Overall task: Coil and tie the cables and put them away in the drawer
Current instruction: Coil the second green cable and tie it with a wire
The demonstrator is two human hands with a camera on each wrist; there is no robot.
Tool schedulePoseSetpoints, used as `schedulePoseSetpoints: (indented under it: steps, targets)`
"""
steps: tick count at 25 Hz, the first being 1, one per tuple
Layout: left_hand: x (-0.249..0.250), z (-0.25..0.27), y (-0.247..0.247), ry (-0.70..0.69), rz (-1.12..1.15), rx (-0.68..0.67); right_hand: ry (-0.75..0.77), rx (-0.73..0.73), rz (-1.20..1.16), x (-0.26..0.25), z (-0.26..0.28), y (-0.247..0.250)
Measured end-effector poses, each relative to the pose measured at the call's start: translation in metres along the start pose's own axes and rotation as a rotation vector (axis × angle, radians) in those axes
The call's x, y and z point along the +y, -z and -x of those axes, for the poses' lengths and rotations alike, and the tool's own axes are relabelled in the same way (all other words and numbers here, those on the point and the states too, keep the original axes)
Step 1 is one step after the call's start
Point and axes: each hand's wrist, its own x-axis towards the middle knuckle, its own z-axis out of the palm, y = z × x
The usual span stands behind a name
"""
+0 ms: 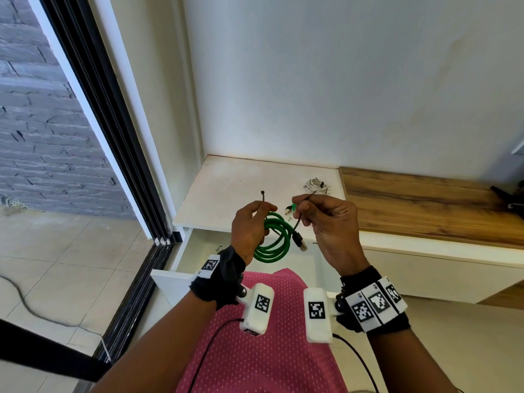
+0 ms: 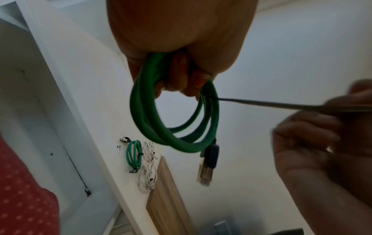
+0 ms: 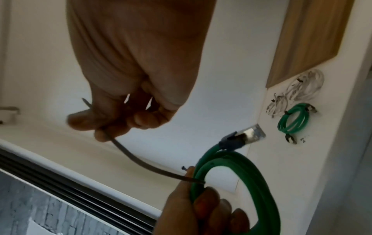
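My left hand (image 1: 255, 214) grips a coiled green network cable (image 1: 276, 245) above the open white drawer (image 1: 181, 282). The coil hangs below the fist, and its plug (image 2: 207, 168) dangles at the bottom. A thin black tie (image 1: 297, 225) passes round the coil. My right hand (image 1: 309, 211) pinches one end of the tie and holds it taut to the right. The tie's other end (image 1: 263, 194) sticks up by my left thumb. In the right wrist view the tie (image 3: 136, 160) runs from my fingers down to the coil (image 3: 251, 167).
A second green coil (image 2: 133, 154), tied, lies on the white counter (image 1: 226, 188) beside two tied white cable bundles (image 2: 147, 179). A wooden top (image 1: 425, 205) adjoins on the right, with a dark object (image 1: 507, 199) at its end. A sliding door frame (image 1: 113, 137) stands at the left.
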Motion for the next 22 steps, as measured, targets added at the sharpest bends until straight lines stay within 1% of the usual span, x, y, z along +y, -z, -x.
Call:
schedulePoseSetpoints:
  steps: [4, 7, 10, 15, 18, 22]
  targets:
    - [-0.005, 0.011, -0.003, -0.119, -0.102, -0.069, -0.285, 0.05, 0.093, 0.016, -0.002, -0.004]
    - [-0.01, 0.012, -0.001, -0.235, -0.187, -0.087, -0.419, 0.07, 0.121, 0.021, 0.0, -0.006]
    - [-0.01, 0.013, 0.001, -0.322, -0.247, -0.107, -0.481, 0.081, 0.13, 0.019, -0.002, -0.002]
    - [-0.014, 0.009, 0.001, -0.426, -0.344, -0.094, -0.585, 0.114, 0.105, 0.012, -0.007, -0.001]
    - [-0.015, 0.008, 0.0, -0.458, -0.362, -0.084, -0.594, 0.147, 0.041, 0.011, -0.008, -0.002]
    - [-0.017, 0.007, 0.001, -0.514, -0.412, -0.053, -0.586, 0.15, 0.01, 0.01, -0.006, -0.003]
